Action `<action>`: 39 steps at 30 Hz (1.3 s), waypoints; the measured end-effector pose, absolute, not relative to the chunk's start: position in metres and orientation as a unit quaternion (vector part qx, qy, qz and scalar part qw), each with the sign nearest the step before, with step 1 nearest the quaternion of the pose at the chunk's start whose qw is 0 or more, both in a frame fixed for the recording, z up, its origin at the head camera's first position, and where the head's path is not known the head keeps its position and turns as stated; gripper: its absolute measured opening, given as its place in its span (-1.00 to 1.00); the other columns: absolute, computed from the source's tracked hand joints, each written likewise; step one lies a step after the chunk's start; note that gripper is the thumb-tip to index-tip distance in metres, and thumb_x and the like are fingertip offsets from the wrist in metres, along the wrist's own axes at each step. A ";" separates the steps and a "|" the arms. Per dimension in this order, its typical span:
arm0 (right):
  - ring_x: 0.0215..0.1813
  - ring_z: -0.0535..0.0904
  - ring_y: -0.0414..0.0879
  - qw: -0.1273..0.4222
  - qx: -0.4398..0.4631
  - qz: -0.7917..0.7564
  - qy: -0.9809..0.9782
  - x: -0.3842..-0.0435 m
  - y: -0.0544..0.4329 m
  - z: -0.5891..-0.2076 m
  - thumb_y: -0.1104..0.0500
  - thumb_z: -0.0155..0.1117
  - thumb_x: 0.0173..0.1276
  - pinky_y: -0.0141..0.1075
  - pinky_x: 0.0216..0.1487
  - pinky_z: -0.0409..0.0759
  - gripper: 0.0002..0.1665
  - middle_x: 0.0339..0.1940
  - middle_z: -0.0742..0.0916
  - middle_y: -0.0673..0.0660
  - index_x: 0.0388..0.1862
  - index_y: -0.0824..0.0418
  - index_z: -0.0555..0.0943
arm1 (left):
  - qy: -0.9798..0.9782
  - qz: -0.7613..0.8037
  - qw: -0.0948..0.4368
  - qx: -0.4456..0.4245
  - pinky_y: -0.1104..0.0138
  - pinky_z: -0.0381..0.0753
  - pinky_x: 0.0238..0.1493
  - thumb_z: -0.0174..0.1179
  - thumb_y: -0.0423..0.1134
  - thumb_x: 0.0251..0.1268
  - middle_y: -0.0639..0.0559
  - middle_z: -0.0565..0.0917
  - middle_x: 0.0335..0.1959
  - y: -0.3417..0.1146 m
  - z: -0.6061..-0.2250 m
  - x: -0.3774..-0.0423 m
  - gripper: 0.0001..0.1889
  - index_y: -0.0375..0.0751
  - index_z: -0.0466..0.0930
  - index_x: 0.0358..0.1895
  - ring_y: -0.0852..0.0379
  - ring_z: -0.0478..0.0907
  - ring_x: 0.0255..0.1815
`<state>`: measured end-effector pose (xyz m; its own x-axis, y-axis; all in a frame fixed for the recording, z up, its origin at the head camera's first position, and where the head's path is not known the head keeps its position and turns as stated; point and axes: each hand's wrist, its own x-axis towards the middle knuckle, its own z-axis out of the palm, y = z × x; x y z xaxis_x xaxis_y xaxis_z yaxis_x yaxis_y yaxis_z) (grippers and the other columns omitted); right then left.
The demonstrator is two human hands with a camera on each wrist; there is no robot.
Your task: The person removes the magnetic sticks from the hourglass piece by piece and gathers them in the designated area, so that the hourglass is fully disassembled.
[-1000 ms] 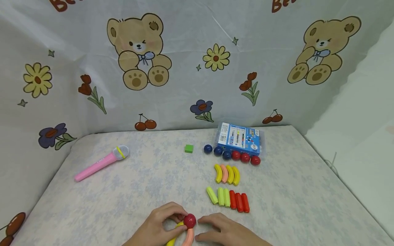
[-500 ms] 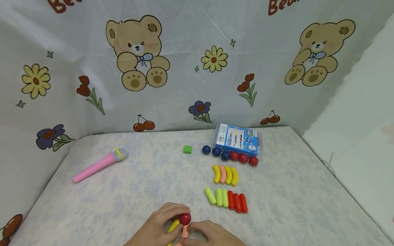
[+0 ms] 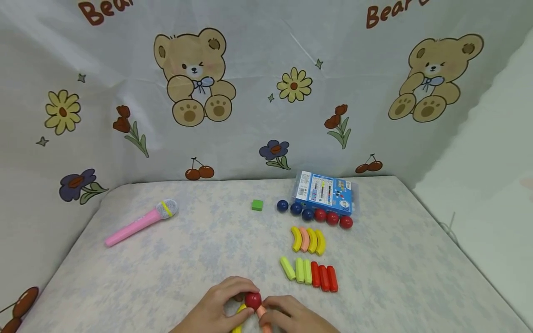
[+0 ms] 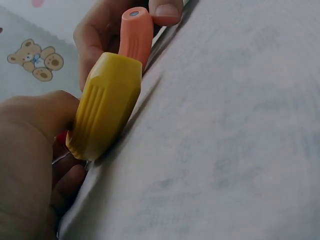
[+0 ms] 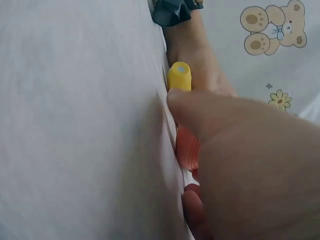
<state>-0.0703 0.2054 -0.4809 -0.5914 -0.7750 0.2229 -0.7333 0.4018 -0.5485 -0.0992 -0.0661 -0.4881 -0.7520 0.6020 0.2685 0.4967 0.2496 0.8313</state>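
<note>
At the table's near edge my left hand pinches a red ball between fingers and thumb. A yellow curved rod meets the ball beside my left thumb; the left wrist view shows this yellow rod close up. My right hand grips a salmon-pink curved rod, whose upper end is at the ball. A small grey disc sits in the free end of the pink rod. From the right wrist, part of the pink rod is hidden behind my hand.
Beyond my hands lie light-green and red straight rods, then yellow and pink curved rods. Blue and red balls line up before a blue box. A green block and pink microphone lie further left.
My right hand has moved left and taken hold of the pink rod, which now slants to the right below the ball. My left hand stays on the red ball. The head view has shifted slightly.
</note>
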 end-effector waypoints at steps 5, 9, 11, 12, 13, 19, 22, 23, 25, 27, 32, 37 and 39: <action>0.34 0.49 -0.15 0.045 -0.459 -0.309 0.832 -0.073 0.210 -0.478 -0.07 0.14 0.62 -0.29 0.24 0.62 -0.59 0.42 0.54 -0.01 0.37 -0.13 0.52 | 0.782 0.512 0.044 0.353 0.41 0.69 -0.03 0.29 -0.08 0.47 0.22 0.63 0.09 -0.066 -0.489 -0.099 -0.69 0.07 0.60 0.20 0.32 0.58 0.00; 0.33 0.50 -0.17 0.044 -0.476 -0.304 0.824 -0.075 0.211 -0.475 -0.06 0.16 0.62 -0.32 0.24 0.61 -0.54 0.42 0.55 0.00 0.42 -0.06 0.51 | 0.780 0.515 0.043 0.353 0.40 0.69 -0.03 0.30 -0.09 0.47 0.21 0.64 0.09 -0.066 -0.489 -0.098 -0.70 0.05 0.60 0.19 0.32 0.59 0.00; 0.33 0.50 -0.17 0.046 -0.478 -0.304 0.823 -0.075 0.211 -0.473 -0.06 0.16 0.61 -0.33 0.24 0.61 -0.53 0.42 0.55 -0.01 0.42 -0.05 0.52 | 0.778 0.517 0.041 0.354 0.40 0.70 -0.03 0.30 -0.11 0.46 0.20 0.64 0.09 -0.066 -0.488 -0.098 -0.70 0.04 0.61 0.19 0.32 0.60 0.00; 0.33 0.49 -0.17 0.047 -0.478 -0.303 0.823 -0.075 0.211 -0.472 -0.07 0.16 0.61 -0.33 0.24 0.61 -0.54 0.42 0.55 -0.01 0.41 -0.06 0.53 | 0.777 0.518 0.039 0.356 0.40 0.70 -0.04 0.30 -0.11 0.47 0.20 0.64 0.08 -0.066 -0.488 -0.098 -0.70 0.03 0.61 0.19 0.32 0.60 -0.01; 0.33 0.49 -0.17 0.050 -0.477 -0.304 0.823 -0.075 0.211 -0.471 -0.07 0.16 0.61 -0.33 0.24 0.61 -0.54 0.42 0.55 -0.01 0.40 -0.06 0.53 | 0.776 0.517 0.035 0.359 0.40 0.70 -0.04 0.30 -0.12 0.47 0.20 0.64 0.08 -0.066 -0.488 -0.098 -0.70 0.03 0.61 0.19 0.32 0.60 -0.02; 0.34 0.50 -0.16 0.063 -0.469 -0.308 0.826 -0.074 0.212 -0.470 -0.10 0.16 0.60 -0.32 0.24 0.62 -0.56 0.43 0.55 -0.01 0.38 -0.10 0.55 | 0.778 0.506 0.009 0.373 0.39 0.69 -0.04 0.30 -0.17 0.47 0.21 0.64 0.08 -0.066 -0.489 -0.099 -0.70 0.02 0.60 0.20 0.30 0.59 0.00; 0.33 0.51 -0.17 0.062 -0.469 -0.303 0.827 -0.074 0.212 -0.471 -0.11 0.16 0.59 -0.34 0.23 0.62 -0.60 0.42 0.55 -0.01 0.32 -0.12 0.59 | 0.778 0.504 0.008 0.376 0.38 0.69 -0.03 0.30 -0.20 0.47 0.20 0.65 0.09 -0.067 -0.490 -0.099 -0.69 0.00 0.60 0.21 0.29 0.59 0.02; 0.32 0.51 -0.18 0.061 -0.470 -0.300 0.828 -0.073 0.212 -0.471 -0.12 0.16 0.60 -0.35 0.22 0.62 -0.62 0.42 0.55 -0.01 0.30 -0.13 0.60 | 0.777 0.505 0.010 0.376 0.38 0.69 -0.03 0.30 -0.21 0.47 0.19 0.65 0.09 -0.067 -0.490 -0.099 -0.69 -0.01 0.60 0.21 0.30 0.59 0.02; 0.31 0.51 -0.18 0.057 -0.473 -0.297 0.827 -0.073 0.212 -0.472 -0.12 0.16 0.59 -0.36 0.21 0.62 -0.64 0.41 0.55 0.00 0.27 -0.14 0.61 | 0.777 0.506 0.013 0.374 0.38 0.69 -0.04 0.29 -0.21 0.48 0.18 0.65 0.09 -0.067 -0.490 -0.100 -0.70 -0.02 0.60 0.20 0.31 0.60 0.01; 0.31 0.50 -0.18 0.056 -0.473 -0.302 0.826 -0.074 0.212 -0.473 -0.11 0.17 0.59 -0.36 0.21 0.62 -0.66 0.40 0.55 0.00 0.25 -0.14 0.62 | 0.777 0.508 0.019 0.372 0.39 0.70 -0.06 0.29 -0.21 0.48 0.18 0.64 0.08 -0.067 -0.491 -0.100 -0.71 -0.01 0.60 0.20 0.32 0.60 -0.02; 0.28 0.47 -0.18 0.054 -0.472 -0.300 0.827 -0.076 0.215 -0.474 -0.08 0.17 0.59 -0.37 0.20 0.63 -0.59 0.36 0.53 0.00 0.34 -0.09 0.56 | 0.778 0.510 0.027 0.366 0.40 0.70 -0.06 0.29 -0.18 0.48 0.19 0.64 0.07 -0.067 -0.491 -0.100 -0.71 0.01 0.59 0.19 0.34 0.60 -0.03; 0.32 0.47 -0.13 0.062 -0.471 -0.285 0.832 -0.077 0.216 -0.473 -0.08 0.11 0.63 -0.30 0.23 0.62 -0.63 0.40 0.52 0.05 0.32 -0.09 0.55 | 0.775 0.511 0.029 0.370 0.40 0.70 -0.07 0.29 -0.18 0.49 0.17 0.64 0.07 -0.066 -0.490 -0.099 -0.71 -0.01 0.59 0.19 0.34 0.60 -0.04; 0.34 0.48 -0.10 0.067 -0.473 -0.281 0.833 -0.078 0.217 -0.471 -0.10 0.10 0.63 -0.27 0.25 0.62 -0.66 0.43 0.53 0.07 0.26 -0.09 0.57 | 0.777 0.511 0.030 0.368 0.39 0.70 -0.06 0.29 -0.17 0.48 0.18 0.64 0.06 -0.066 -0.490 -0.099 -0.71 -0.01 0.59 0.19 0.34 0.60 -0.04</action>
<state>-0.0781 0.2167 -0.4714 -0.5443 -0.8248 0.1532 -0.7493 0.3958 -0.5310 -0.0994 -0.0661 -0.4896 -0.7277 0.6020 0.3288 0.5404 0.2080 0.8153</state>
